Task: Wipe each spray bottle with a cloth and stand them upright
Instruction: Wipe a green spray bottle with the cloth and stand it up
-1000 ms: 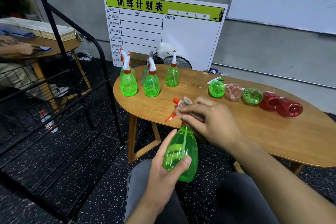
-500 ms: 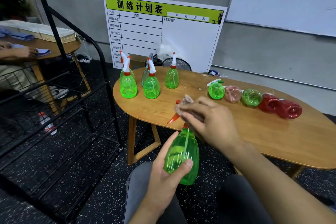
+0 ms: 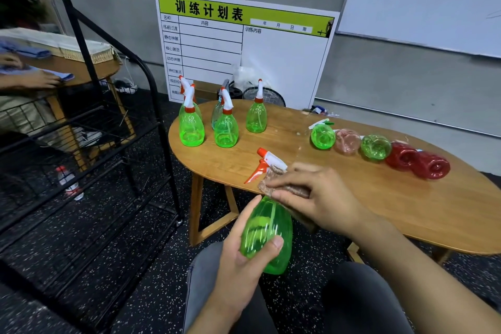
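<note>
My left hand (image 3: 241, 260) grips the body of a green spray bottle (image 3: 267, 233) held over my lap, its white and orange spray head (image 3: 267, 161) pointing away to the left. My right hand (image 3: 320, 199) holds a brownish cloth (image 3: 273, 184) wrapped around the bottle's neck, just below the head. Several green bottles (image 3: 226, 130) stand upright at the wooden table's (image 3: 406, 206) left end. A row of bottles lies on its side at the right: green (image 3: 322, 135), pink (image 3: 347, 141), green (image 3: 375, 146) and two red (image 3: 431, 165).
A black metal rack (image 3: 89, 144) stands at the left, close to the table's end. A printed board (image 3: 244, 46) leans on the wall behind the table. Another person's hand (image 3: 40, 80) rests on a second table at far left. A water bottle (image 3: 67, 183) lies on the floor.
My right hand with the cloth has slid down from the spray head to the neck, and the white and orange head now shows. The left hand keeps its grip on the bottle.
</note>
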### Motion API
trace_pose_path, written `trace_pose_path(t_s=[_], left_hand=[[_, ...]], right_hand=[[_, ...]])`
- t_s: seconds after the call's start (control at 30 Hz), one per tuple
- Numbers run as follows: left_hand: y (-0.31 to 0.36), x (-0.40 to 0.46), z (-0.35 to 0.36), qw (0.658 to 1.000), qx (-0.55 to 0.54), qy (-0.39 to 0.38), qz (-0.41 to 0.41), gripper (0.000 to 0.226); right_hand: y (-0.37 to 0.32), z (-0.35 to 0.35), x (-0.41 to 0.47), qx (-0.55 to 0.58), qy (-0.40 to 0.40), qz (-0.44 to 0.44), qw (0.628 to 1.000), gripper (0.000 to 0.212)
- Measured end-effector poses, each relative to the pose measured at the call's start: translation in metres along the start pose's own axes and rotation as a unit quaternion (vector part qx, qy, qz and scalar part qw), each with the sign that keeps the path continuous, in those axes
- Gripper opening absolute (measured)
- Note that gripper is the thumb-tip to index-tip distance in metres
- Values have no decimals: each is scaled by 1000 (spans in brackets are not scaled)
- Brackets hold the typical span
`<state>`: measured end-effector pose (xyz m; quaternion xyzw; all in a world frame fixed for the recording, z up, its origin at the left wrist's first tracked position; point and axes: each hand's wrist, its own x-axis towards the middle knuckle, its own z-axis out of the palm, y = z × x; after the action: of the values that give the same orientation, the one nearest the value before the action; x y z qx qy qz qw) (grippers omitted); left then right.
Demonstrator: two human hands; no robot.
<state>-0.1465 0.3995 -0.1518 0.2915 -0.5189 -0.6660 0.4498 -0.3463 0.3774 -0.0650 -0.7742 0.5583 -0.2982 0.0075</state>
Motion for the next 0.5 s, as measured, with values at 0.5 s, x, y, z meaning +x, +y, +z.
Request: trace_pose_path(t_s=[0.5], left_hand=[[-1, 1, 1, 1000, -4, -5, -4, 74]], right_hand=[[2, 0, 43, 112, 68, 132, 983, 29]])
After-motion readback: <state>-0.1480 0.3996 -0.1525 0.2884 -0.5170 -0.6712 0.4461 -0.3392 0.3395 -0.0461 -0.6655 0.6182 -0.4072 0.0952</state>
